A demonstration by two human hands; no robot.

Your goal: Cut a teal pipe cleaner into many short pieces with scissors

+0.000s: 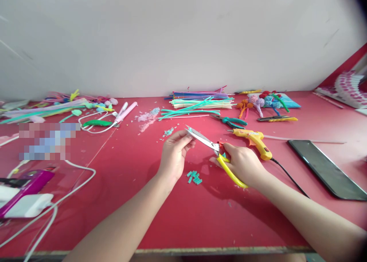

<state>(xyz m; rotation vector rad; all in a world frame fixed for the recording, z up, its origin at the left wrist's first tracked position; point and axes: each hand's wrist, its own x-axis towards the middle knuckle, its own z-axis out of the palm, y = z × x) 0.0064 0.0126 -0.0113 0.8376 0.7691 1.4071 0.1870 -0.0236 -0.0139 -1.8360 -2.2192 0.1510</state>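
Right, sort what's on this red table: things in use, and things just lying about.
In use: scissors in the right hand; left hand pinched at the blade tip; cut teal bits on the table.

Lying about: glue gun, pliers, pipe cleaner stack, finished flowers, phone.

No legible text, label, brand, number or sign anywhere in view. Glue gun [254, 139] carries a small pale sticker on its yellow body; print too small to read. Patch at left of the surface [183, 216] is pixelated, nothing readable there. Dotted pink-and-white sheets [346, 87] at far right show pattern only, no lettering. Dark phone screen [327, 169] is blank.
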